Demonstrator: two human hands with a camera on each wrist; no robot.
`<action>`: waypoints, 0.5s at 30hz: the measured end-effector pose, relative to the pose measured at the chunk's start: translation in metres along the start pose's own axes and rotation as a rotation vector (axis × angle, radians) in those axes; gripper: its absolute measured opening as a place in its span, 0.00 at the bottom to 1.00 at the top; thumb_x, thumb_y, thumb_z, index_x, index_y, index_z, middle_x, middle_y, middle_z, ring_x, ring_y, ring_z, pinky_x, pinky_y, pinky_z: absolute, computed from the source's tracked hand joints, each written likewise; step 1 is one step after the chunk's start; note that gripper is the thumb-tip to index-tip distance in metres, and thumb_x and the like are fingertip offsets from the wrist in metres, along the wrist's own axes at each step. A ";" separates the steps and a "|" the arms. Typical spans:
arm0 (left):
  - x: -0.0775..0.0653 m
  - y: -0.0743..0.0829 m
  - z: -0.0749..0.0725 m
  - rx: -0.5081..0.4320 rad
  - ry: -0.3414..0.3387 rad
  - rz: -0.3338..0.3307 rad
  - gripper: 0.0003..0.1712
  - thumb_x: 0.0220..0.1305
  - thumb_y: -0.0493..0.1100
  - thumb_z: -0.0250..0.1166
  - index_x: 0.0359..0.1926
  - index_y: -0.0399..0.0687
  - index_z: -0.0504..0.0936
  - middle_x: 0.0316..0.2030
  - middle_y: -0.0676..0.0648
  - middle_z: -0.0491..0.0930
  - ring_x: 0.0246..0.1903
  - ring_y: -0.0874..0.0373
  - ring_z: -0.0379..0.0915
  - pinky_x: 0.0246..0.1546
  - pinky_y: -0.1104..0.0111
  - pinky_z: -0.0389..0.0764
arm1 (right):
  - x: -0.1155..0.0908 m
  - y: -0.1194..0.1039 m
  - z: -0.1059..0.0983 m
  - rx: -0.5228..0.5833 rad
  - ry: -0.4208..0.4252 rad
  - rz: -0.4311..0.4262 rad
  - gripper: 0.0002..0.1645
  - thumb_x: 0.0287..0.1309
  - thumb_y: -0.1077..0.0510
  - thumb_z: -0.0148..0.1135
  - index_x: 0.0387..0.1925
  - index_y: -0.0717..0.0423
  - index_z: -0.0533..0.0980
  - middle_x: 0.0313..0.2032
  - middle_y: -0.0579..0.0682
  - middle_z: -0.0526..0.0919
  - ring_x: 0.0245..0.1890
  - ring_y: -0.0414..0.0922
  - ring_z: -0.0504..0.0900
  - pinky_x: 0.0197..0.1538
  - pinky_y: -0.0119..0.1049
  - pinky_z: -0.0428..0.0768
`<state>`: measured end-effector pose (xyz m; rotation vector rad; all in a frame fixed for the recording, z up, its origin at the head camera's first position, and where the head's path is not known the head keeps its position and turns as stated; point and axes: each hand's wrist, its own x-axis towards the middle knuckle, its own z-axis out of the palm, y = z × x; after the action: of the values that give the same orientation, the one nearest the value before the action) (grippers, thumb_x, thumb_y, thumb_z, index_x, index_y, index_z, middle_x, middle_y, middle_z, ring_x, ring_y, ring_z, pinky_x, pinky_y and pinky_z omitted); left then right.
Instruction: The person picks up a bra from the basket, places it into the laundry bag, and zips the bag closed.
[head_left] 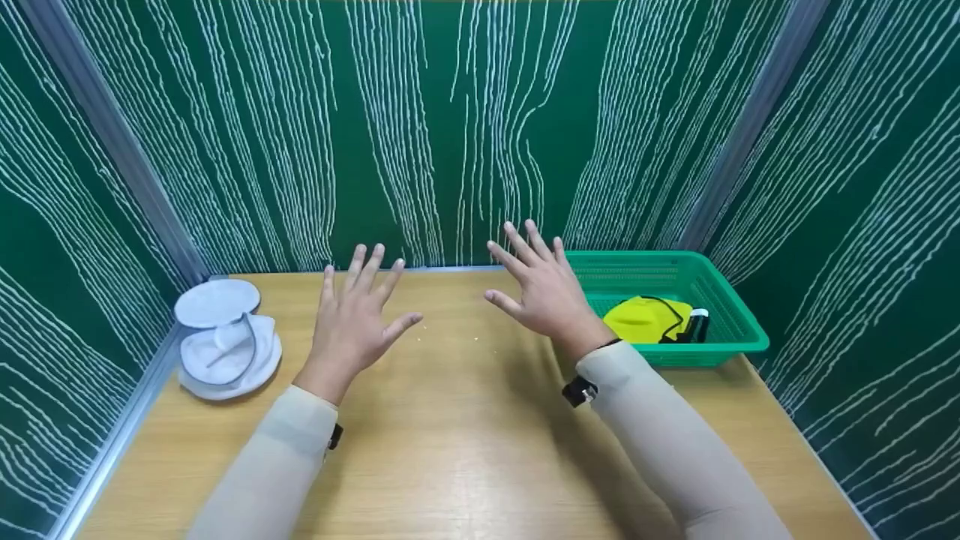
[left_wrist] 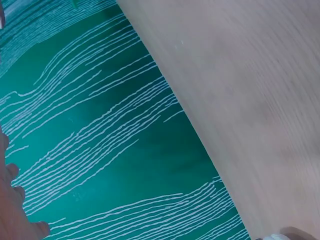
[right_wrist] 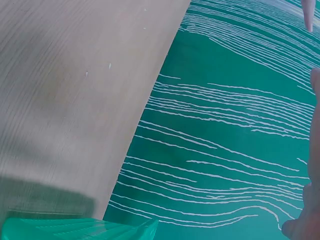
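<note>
My left hand [head_left: 352, 322] is held above the table with its fingers spread and nothing in it. To its left lie white rounded cloth-like pieces [head_left: 229, 356], one flat and oval, another with a grey curved band across it. My right hand [head_left: 546, 296], also spread and holding nothing, is nearest the green basket [head_left: 731, 315]. Inside that basket sits a yellow rounded piece [head_left: 637, 321] with a black cord and a black-and-white end. Only finger edges of the left hand [left_wrist: 17, 212] and right hand [right_wrist: 307, 210] show in the wrist views.
The wooden table [head_left: 450, 450] is enclosed by green walls [head_left: 375, 150] with wavy white lines, joined by grey corner posts [head_left: 112, 112]. Tiny white specks [head_left: 475, 339] lie near the table's middle. The basket stands at the back right, close to the wall.
</note>
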<state>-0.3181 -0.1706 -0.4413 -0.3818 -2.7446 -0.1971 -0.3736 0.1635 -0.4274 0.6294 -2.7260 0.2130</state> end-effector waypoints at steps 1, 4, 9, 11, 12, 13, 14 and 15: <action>0.000 -0.001 -0.001 -0.002 0.003 0.000 0.57 0.75 0.90 0.38 0.93 0.71 0.52 0.94 0.51 0.40 0.94 0.45 0.29 0.90 0.30 0.38 | 0.000 0.000 -0.001 0.004 -0.002 0.008 0.52 0.77 0.19 0.54 0.92 0.25 0.52 0.94 0.41 0.40 0.95 0.56 0.36 0.91 0.73 0.40; -0.001 -0.005 -0.002 0.004 0.011 -0.007 0.57 0.75 0.90 0.38 0.93 0.70 0.52 0.94 0.50 0.41 0.94 0.44 0.31 0.90 0.29 0.40 | -0.002 0.001 -0.002 0.014 -0.010 0.024 0.52 0.78 0.20 0.55 0.92 0.26 0.52 0.94 0.39 0.41 0.95 0.55 0.35 0.91 0.73 0.40; -0.005 -0.014 -0.002 0.000 0.010 -0.040 0.60 0.73 0.92 0.36 0.93 0.69 0.52 0.94 0.48 0.42 0.94 0.42 0.31 0.89 0.29 0.38 | -0.005 0.005 -0.003 0.016 -0.014 0.043 0.52 0.78 0.20 0.54 0.92 0.28 0.53 0.94 0.39 0.43 0.95 0.55 0.35 0.91 0.73 0.40; -0.008 -0.020 -0.003 -0.007 0.002 -0.055 0.61 0.72 0.93 0.36 0.93 0.68 0.52 0.94 0.48 0.41 0.94 0.41 0.30 0.89 0.29 0.36 | -0.007 0.008 -0.003 0.012 -0.011 0.054 0.51 0.78 0.20 0.55 0.92 0.28 0.54 0.94 0.40 0.43 0.95 0.54 0.35 0.91 0.72 0.40; -0.009 -0.024 -0.003 -0.014 -0.005 -0.063 0.61 0.72 0.93 0.36 0.93 0.68 0.52 0.94 0.48 0.40 0.94 0.41 0.30 0.89 0.29 0.34 | -0.008 0.009 -0.003 0.011 -0.009 0.059 0.51 0.78 0.20 0.55 0.92 0.28 0.54 0.94 0.40 0.44 0.95 0.55 0.36 0.91 0.72 0.40; -0.011 -0.028 -0.004 -0.018 -0.012 -0.072 0.61 0.71 0.93 0.36 0.93 0.68 0.52 0.94 0.48 0.40 0.94 0.41 0.30 0.89 0.28 0.34 | -0.009 0.011 -0.002 0.010 -0.005 0.064 0.51 0.78 0.20 0.55 0.92 0.29 0.55 0.93 0.39 0.44 0.95 0.55 0.37 0.91 0.72 0.41; -0.013 -0.032 -0.005 -0.023 -0.021 -0.079 0.62 0.71 0.93 0.36 0.93 0.67 0.52 0.94 0.47 0.40 0.94 0.40 0.29 0.89 0.28 0.33 | -0.011 0.012 -0.002 0.013 -0.001 0.066 0.51 0.79 0.21 0.56 0.92 0.30 0.55 0.93 0.40 0.45 0.95 0.55 0.37 0.91 0.73 0.41; -0.016 -0.038 -0.006 -0.025 -0.028 -0.087 0.62 0.71 0.93 0.36 0.93 0.67 0.51 0.94 0.47 0.39 0.94 0.40 0.29 0.89 0.28 0.32 | -0.012 0.014 -0.001 0.018 0.001 0.068 0.50 0.79 0.22 0.56 0.92 0.30 0.56 0.93 0.40 0.45 0.95 0.55 0.37 0.91 0.73 0.41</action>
<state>-0.3126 -0.2116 -0.4450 -0.2739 -2.7908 -0.2509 -0.3695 0.1805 -0.4312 0.5419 -2.7501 0.2537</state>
